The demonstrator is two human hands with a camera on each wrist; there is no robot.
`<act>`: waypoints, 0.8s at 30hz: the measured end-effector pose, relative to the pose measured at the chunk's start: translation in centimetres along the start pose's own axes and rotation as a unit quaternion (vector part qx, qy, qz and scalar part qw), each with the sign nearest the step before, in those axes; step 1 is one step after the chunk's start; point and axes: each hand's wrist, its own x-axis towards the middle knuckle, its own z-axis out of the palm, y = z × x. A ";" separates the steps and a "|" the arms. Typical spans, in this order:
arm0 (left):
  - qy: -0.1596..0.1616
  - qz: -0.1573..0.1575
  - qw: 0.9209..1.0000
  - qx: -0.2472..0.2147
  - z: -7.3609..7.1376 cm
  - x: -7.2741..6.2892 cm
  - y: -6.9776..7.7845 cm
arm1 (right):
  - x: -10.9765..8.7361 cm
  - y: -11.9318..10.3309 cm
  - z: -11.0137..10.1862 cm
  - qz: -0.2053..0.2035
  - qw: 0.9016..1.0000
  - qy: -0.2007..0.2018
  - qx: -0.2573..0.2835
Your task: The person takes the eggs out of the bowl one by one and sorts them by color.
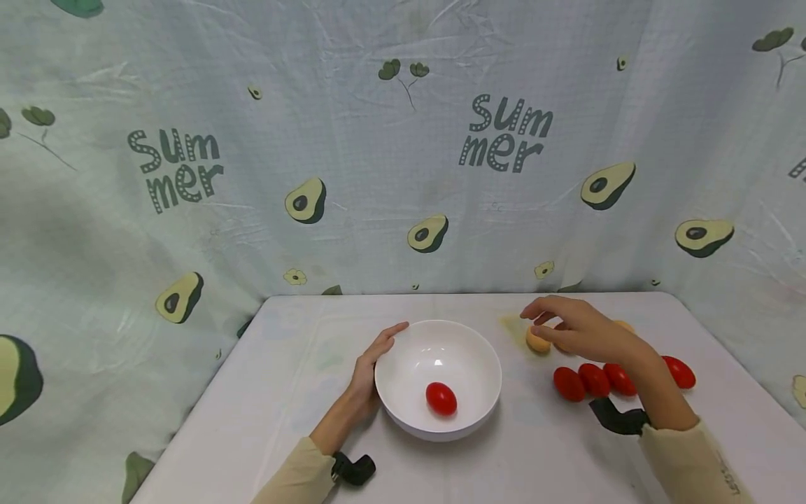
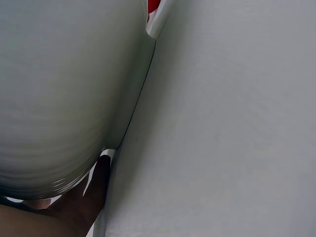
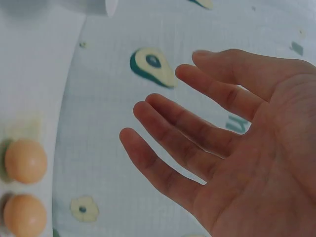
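Observation:
A white bowl [image 1: 403,413] stands on the table with one red oval tomato [image 1: 441,398] inside. My left hand [image 1: 368,371] holds the bowl by its left side, fingers along the rim and outer wall. In the left wrist view the bowl's wall [image 2: 59,89] fills the upper left and hides part of that hand. My right hand [image 1: 582,325] hovers over the back right of the table with its fingers spread and nothing in its palm. Just beneath it lies a light orange-brown egg [image 1: 538,341], and a second egg [image 3: 25,215] shows beside it in the right wrist view.
A row of several red tomatoes [image 1: 569,384] lies on the right, in front of the eggs and partly behind my right forearm. Another egg [image 1: 625,325] peeks out beyond that arm. A patterned curtain [image 1: 365,140] hangs behind the white table [image 1: 302,350].

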 end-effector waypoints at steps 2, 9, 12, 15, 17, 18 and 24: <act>0.004 0.006 1.000 0.015 0.0 0.0 -0.1 | 1.1 -0.6 0.5 -0.010 1.000 -0.013 0.001; 0.010 0.021 0.999 0.030 -0.1 0.1 -0.2 | 4.3 -2.9 2.4 -0.015 0.998 -0.063 0.007; 0.006 0.025 0.999 0.036 -0.2 0.1 -0.2 | 5.5 -3.7 3.1 -0.026 0.996 -0.086 0.000; 0.003 0.026 0.999 0.039 -0.2 0.1 -0.2 | 6.6 -4.4 3.6 -0.034 0.993 -0.110 -0.006; 0.002 0.022 0.999 0.035 -0.2 0.1 -0.2 | 7.2 -5.0 3.8 -0.039 0.991 -0.124 -0.011; 0.001 0.021 0.999 0.033 -0.2 0.1 -0.2 | 7.6 -5.2 4.0 -0.039 0.990 -0.132 -0.012; 0.006 0.008 1.000 0.029 -0.1 0.0 0.0 | 9.8 -7.0 5.0 -0.061 0.982 -0.176 -0.026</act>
